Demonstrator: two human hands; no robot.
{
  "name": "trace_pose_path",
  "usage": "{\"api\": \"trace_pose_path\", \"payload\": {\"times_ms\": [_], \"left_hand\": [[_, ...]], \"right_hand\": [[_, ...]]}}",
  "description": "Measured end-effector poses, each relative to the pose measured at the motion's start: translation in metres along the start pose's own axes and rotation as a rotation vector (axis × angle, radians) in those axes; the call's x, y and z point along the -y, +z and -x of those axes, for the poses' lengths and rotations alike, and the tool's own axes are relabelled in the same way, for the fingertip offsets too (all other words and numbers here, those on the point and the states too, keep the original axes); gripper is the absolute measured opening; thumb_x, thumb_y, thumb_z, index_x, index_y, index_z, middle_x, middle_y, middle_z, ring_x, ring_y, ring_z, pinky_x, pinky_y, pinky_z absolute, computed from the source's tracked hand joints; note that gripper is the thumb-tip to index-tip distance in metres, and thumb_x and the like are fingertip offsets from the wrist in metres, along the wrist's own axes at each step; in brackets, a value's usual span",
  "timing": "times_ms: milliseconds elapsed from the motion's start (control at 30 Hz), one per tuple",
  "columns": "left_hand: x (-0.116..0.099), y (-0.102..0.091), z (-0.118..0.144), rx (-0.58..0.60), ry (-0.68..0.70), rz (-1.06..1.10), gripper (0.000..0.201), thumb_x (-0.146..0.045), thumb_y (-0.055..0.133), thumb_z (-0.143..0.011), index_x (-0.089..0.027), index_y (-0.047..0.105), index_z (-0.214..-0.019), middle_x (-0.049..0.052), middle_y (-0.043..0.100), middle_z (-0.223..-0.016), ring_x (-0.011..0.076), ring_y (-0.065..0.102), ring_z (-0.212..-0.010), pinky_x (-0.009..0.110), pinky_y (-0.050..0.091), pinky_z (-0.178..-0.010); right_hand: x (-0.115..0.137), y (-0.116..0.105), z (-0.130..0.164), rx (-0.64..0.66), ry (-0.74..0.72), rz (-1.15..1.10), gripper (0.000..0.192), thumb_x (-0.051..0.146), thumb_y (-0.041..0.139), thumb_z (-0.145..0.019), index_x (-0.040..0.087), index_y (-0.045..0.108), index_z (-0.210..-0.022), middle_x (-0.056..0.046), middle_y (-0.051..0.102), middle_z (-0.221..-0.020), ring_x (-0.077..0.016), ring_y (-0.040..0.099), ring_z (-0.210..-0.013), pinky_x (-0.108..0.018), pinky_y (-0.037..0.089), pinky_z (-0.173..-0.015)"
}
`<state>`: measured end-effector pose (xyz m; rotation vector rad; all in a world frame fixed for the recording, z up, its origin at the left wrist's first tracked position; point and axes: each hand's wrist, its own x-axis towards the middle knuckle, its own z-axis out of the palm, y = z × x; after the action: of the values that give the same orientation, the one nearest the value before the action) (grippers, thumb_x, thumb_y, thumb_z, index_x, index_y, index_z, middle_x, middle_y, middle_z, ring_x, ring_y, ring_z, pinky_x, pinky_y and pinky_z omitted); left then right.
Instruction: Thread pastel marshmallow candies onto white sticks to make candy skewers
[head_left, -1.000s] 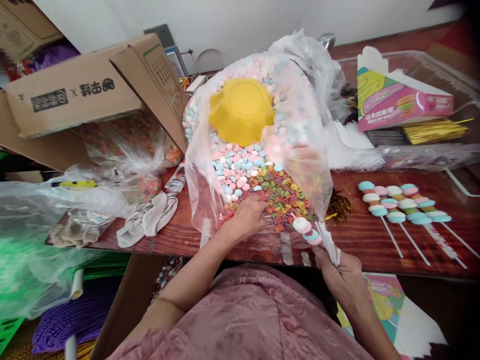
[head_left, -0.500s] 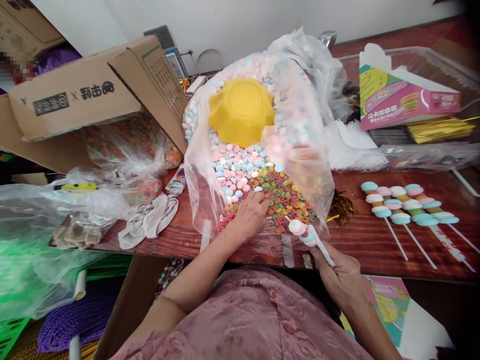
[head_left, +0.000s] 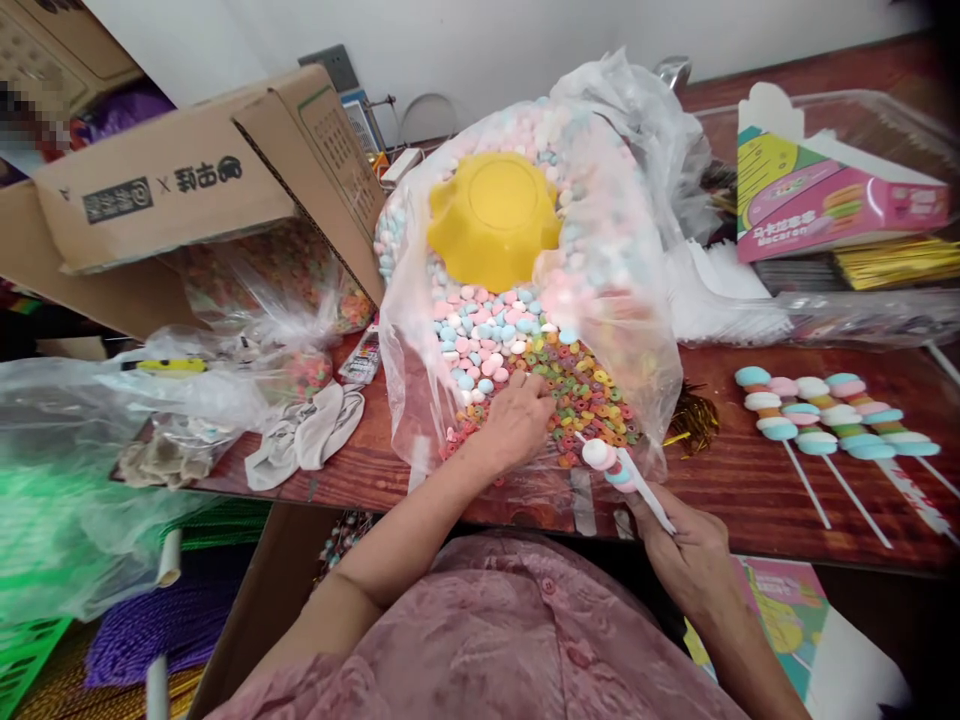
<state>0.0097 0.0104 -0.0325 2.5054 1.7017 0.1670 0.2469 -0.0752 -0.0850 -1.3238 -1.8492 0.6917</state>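
My right hand [head_left: 690,545] grips a candy skewer [head_left: 611,465], its pink, white and blue marshmallow pieces pointing up and left, the bare stick tip poking out. A white strip [head_left: 646,492] lies along the skewer in the same grasp. Over the colourful ring gummies [head_left: 589,395] is my left hand [head_left: 519,420], fingers curled down at the edge of the pile; what they pinch, if anything, is hidden. Behind the gummies are pastel marshmallow candies [head_left: 480,335] in a large clear plastic bag [head_left: 409,370]. A yellow scalloped bowl [head_left: 495,220] lies upside down on them.
Several finished candy skewers [head_left: 832,415] lie at the right of the wooden table [head_left: 720,480]. Behind them stands a pink Macaron box [head_left: 832,205] near gold ties [head_left: 900,262]. At left are a cardboard box [head_left: 187,180], grey gloves [head_left: 304,435] and a yellow cutter [head_left: 165,366].
The whole view has shifted slightly, so things sit a little further right. My left hand's fingers have moved off a pale marshmallow toward the ring gummies. My right hand keeps its hold.
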Motion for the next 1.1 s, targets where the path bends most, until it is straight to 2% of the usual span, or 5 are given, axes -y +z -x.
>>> {"api": "trace_pose_path", "payload": {"times_ms": [267,500,700,833,1100], "left_hand": [[0.002,0.012,0.006,-0.077,0.004,-0.028,0.018,-0.015,0.055,-0.09,-0.016,0.072,-0.096,0.014,0.06,-0.107,0.0282,0.05,-0.103,0.04,0.049,-0.082],[0.006,0.026,0.001,-0.159,0.248,0.148,0.014,-0.01,0.056,-0.084,-0.014,0.067,-0.076,0.011,0.067,-0.086,0.0228,0.055,-0.087,0.041,0.049,-0.09],[-0.005,0.022,0.007,-0.33,-0.114,1.013,0.011,-0.016,0.067,-0.077,-0.015,0.07,-0.088,0.005,0.07,-0.081,0.015,0.062,-0.075,0.03,0.053,-0.073],[-0.009,0.005,0.019,-0.212,-0.343,1.652,0.03,-0.026,0.086,-0.064,-0.015,0.07,-0.086,0.001,0.07,-0.078,0.0106,0.063,-0.064,0.025,0.052,-0.062],[-0.013,0.007,0.033,-0.436,-0.322,1.619,0.027,-0.025,0.088,-0.063,-0.017,0.074,-0.084,-0.001,0.068,-0.076,0.0092,0.061,-0.068,0.023,0.053,-0.066]], "right_hand": [[-0.005,0.0,0.003,-0.01,-0.05,0.028,0.032,0.023,0.051,-0.094,0.013,0.077,-0.111,-0.002,0.075,-0.078,-0.0139,0.067,-0.06,-0.019,0.051,-0.058],[-0.01,0.001,0.004,0.024,-0.036,0.047,0.034,0.022,0.05,-0.093,0.012,0.076,-0.112,-0.002,0.073,-0.076,-0.0138,0.066,-0.059,-0.019,0.05,-0.057],[-0.003,0.0,0.0,0.014,-0.01,0.107,0.037,0.028,0.048,-0.095,0.012,0.077,-0.111,-0.002,0.073,-0.074,-0.015,0.066,-0.056,-0.021,0.048,-0.053],[0.0,0.0,-0.004,0.056,0.024,0.149,0.039,0.034,0.047,-0.096,0.015,0.078,-0.108,0.001,0.067,-0.062,-0.015,0.061,-0.048,-0.022,0.044,-0.047],[0.007,-0.001,-0.004,0.055,0.015,0.089,0.037,0.033,0.049,-0.095,0.015,0.079,-0.106,-0.001,0.072,-0.069,-0.0145,0.064,-0.052,-0.021,0.047,-0.05]]}}
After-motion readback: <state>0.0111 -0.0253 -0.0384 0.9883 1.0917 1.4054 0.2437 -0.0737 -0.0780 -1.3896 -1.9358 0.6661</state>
